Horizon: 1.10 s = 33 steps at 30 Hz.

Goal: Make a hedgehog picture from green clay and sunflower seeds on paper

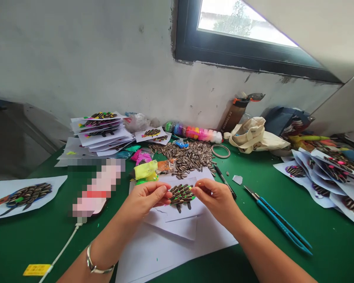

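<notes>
A seed-covered picture (181, 195) with green clay between its striped seeds lies on white paper (183, 228) in the middle. My left hand (150, 197) is at its left edge, thumb and fingers pinched together; what they hold, if anything, is hidden. At the picture's right edge my right hand (214, 192) is closed in a pinch, with a tiny pale yellow bit (190, 188) at the fingertips. Just behind my left hand are a yellow clay packet (146, 169) and an orange one (166, 166). A pile of striped seeds (191, 155) spreads behind the paper.
Blue tweezers (283, 224), a black pen (225, 181) and a tape ring (220, 151) lie to the right. Stacked seed pictures (103, 135) stand at back left, more (327, 177) at far right. A phone (98, 190) with a cable lies left; a brown bottle (234, 114) leans behind.
</notes>
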Motion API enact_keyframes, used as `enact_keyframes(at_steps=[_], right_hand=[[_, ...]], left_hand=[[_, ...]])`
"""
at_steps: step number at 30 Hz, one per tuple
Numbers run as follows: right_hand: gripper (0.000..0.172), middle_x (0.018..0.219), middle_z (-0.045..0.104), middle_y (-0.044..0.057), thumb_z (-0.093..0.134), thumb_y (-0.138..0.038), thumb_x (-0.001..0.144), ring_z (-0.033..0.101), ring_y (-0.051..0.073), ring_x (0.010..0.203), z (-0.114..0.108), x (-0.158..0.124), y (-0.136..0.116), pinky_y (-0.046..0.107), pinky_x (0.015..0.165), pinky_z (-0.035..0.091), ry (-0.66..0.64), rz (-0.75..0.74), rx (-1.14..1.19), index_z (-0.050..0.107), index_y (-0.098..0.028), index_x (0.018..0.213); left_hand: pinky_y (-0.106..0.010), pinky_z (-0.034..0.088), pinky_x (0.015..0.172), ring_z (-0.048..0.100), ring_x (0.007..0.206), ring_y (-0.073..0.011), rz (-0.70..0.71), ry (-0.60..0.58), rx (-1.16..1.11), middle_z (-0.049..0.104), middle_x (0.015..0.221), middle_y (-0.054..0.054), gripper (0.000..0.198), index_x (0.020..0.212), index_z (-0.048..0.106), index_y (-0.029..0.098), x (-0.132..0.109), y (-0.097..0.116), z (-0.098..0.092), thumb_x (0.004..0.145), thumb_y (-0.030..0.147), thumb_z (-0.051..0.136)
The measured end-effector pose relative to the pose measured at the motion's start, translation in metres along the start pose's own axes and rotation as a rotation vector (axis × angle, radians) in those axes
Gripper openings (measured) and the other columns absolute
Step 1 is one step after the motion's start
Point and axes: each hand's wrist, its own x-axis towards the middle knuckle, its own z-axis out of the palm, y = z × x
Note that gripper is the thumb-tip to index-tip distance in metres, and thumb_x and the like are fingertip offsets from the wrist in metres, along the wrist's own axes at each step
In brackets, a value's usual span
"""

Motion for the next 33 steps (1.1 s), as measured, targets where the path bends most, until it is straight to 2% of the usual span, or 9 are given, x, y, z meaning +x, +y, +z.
enact_keyframes(at_steps=[4, 7, 9, 12, 14, 18, 22, 28, 33], right_hand=[[0.01, 0.072, 0.06, 0.0, 0.053, -0.027, 0.089, 0.051, 0.012, 0.062, 0.001, 0.001, 0.003, 0.023, 0.057, 0.041, 0.089, -0.057, -0.03, 0.061, -0.02, 0.088], [0.021, 0.088, 0.068, 0.006, 0.044, -0.026, 0.093, 0.059, 0.016, 0.073, 0.004, 0.002, 0.007, 0.026, 0.065, 0.047, 0.102, -0.131, -0.056, 0.063, -0.02, 0.1], [0.023, 0.079, 0.067, 0.004, 0.044, -0.029, 0.094, 0.058, 0.015, 0.069, 0.004, 0.001, 0.007, 0.025, 0.063, 0.045, 0.061, -0.156, -0.107, 0.064, -0.02, 0.089], [0.037, 0.056, 0.052, -0.002, 0.046, -0.034, 0.095, 0.045, 0.012, 0.053, 0.003, 0.0, 0.004, 0.023, 0.051, 0.035, 0.003, -0.136, -0.202, 0.055, -0.02, 0.061], [0.039, 0.053, 0.047, -0.003, 0.048, -0.035, 0.094, 0.042, 0.011, 0.051, 0.003, -0.001, 0.003, 0.023, 0.049, 0.032, 0.001, -0.13, -0.228, 0.051, -0.02, 0.057], [0.02, 0.074, 0.066, 0.003, 0.048, -0.028, 0.092, 0.058, 0.015, 0.065, 0.005, 0.0, 0.006, 0.025, 0.058, 0.044, 0.076, -0.194, -0.17, 0.064, -0.02, 0.085], [0.026, 0.09, 0.071, 0.007, 0.041, -0.026, 0.095, 0.065, 0.018, 0.079, 0.006, 0.0, 0.008, 0.028, 0.07, 0.049, 0.104, -0.221, -0.135, 0.064, -0.019, 0.103], [0.042, 0.053, 0.051, -0.002, 0.044, -0.036, 0.096, 0.046, 0.012, 0.051, 0.002, -0.002, 0.002, 0.024, 0.049, 0.034, 0.006, -0.184, -0.28, 0.054, -0.021, 0.059], [0.019, 0.081, 0.07, 0.005, 0.048, -0.025, 0.092, 0.062, 0.017, 0.072, 0.007, 0.0, 0.008, 0.027, 0.064, 0.048, 0.081, -0.237, -0.252, 0.066, -0.02, 0.088]], left_hand=[[-0.031, 0.054, 0.082, 0.069, 0.077, -0.0178, -0.004, -0.009, 0.009, 0.074, 0.082, -0.006, 0.041, 0.092, 0.071, 0.014, 0.0, -0.001, 0.0, 0.069, 0.047, 0.077], [-0.032, 0.054, 0.081, 0.069, 0.077, -0.0179, -0.002, -0.009, 0.01, 0.074, 0.083, -0.006, 0.041, 0.093, 0.071, 0.014, 0.0, -0.001, -0.001, 0.069, 0.047, 0.078], [-0.032, 0.055, 0.081, 0.069, 0.075, -0.0181, -0.001, -0.018, 0.007, 0.074, 0.082, -0.006, 0.041, 0.092, 0.071, 0.014, 0.0, -0.001, -0.001, 0.069, 0.047, 0.078], [-0.032, 0.055, 0.079, 0.069, 0.074, -0.0176, -0.004, -0.027, 0.001, 0.073, 0.081, -0.005, 0.041, 0.091, 0.071, 0.013, 0.001, -0.001, -0.001, 0.068, 0.046, 0.079], [-0.031, 0.055, 0.078, 0.069, 0.073, -0.017, 0.0, -0.023, 0.0, 0.073, 0.08, -0.005, 0.04, 0.09, 0.071, 0.013, 0.002, -0.002, -0.001, 0.067, 0.045, 0.079], [-0.031, 0.054, 0.077, 0.068, 0.07, -0.0158, 0.021, -0.003, 0.0, 0.072, 0.078, -0.005, 0.035, 0.088, 0.071, 0.014, 0.006, -0.006, -0.002, 0.069, 0.043, 0.077], [-0.029, 0.053, 0.074, 0.067, 0.068, -0.015, 0.044, 0.016, 0.024, 0.072, 0.077, -0.004, 0.032, 0.087, 0.071, 0.014, 0.008, -0.01, -0.003, 0.071, 0.041, 0.076], [-0.03, 0.053, 0.074, 0.068, 0.069, -0.0165, 0.073, 0.034, 0.05, 0.072, 0.077, -0.005, 0.032, 0.086, 0.071, 0.014, 0.009, -0.01, -0.003, 0.071, 0.041, 0.076], [-0.031, 0.054, 0.076, 0.068, 0.071, -0.0167, 0.078, 0.022, 0.05, 0.073, 0.079, -0.006, 0.031, 0.088, 0.071, 0.014, 0.01, -0.012, -0.005, 0.073, 0.041, 0.075]])
